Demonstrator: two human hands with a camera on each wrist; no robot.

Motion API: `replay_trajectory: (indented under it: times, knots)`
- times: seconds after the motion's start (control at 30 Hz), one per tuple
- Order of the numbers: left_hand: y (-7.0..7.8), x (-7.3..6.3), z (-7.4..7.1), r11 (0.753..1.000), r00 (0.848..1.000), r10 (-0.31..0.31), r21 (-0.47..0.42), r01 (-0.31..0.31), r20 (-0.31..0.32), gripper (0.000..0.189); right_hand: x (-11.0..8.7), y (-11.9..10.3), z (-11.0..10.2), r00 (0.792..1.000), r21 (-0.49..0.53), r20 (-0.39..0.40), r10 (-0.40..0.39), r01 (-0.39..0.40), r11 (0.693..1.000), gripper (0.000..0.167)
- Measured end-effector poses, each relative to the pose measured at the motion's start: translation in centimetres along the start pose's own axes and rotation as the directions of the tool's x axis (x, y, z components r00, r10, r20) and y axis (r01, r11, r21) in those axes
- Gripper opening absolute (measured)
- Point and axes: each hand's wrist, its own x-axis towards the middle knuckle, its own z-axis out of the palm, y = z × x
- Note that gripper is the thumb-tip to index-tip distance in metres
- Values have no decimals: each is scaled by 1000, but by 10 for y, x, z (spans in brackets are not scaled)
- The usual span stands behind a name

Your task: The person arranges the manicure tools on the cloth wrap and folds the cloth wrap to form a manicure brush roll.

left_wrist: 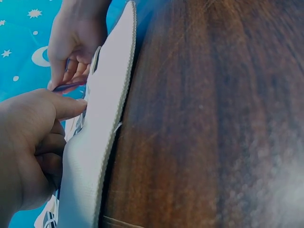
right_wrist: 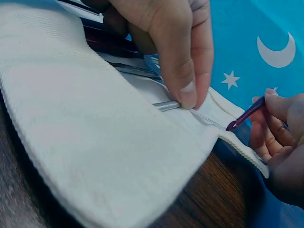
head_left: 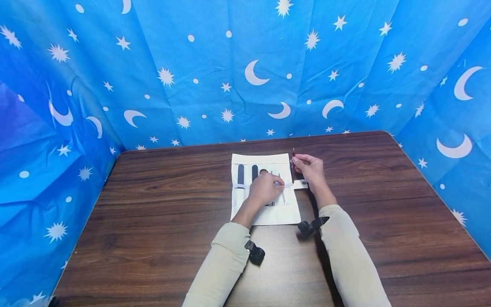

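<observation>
A white cloth tool pouch (head_left: pixel 280 217) lies spread open on the table, with slim tools in a row under a pale elastic band (right_wrist: pixel 207 119). My left hand (head_left: pixel 264 188) reaches over the pouch, its thumb and finger pinching the band beside the end of a silver rod-like tool (right_wrist: pixel 166 106). At the pouch's right edge, my right hand (head_left: pixel 312 171) holds a slim dark-red tool (right_wrist: pixel 245 115) between thumb and fingers. Its notched, hook-like end points at the band in the right wrist view. Part of the row is hidden under my left hand.
Two black-ended flat tools (head_left: pixel 241 175) stand in the pouch's left part. A snap strap (head_left: pixel 301 184) sticks out from its right side. The brown wood-grain table (head_left: pixel 161 221) meets a blue star-and-moon cloth (head_left: pixel 207 102) behind. Black wrist cameras (head_left: pixel 257 255) hang beside both sleeves.
</observation>
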Motion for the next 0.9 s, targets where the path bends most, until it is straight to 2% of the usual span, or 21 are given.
replay_trajectory:
  times: [0.2, 0.4, 0.63, 0.9]
  knots:
    - [1, -1, 0, 1000, 1000, 7, 8, -7, -1, 15, 4, 3, 3, 999, -53, -47, -5, 2, 999, 32]
    - [2, -1, -1, 1000, 1000, -1, 19, 2, -7, 15, 6, 4, 7, 998, -72, -47, -44, 40, 997, 31]
    - [9, -2, 2, 996, 999, -38, 82, 41, -38, 13, 6, 3, 6, 999, -145, 15, -50, 51, 988, 30]
    - [10, -1, 4, 994, 995, -85, 63, 89, -58, 9, 3, 0, 5, 994, -280, 108, -14, 44, 959, 30]
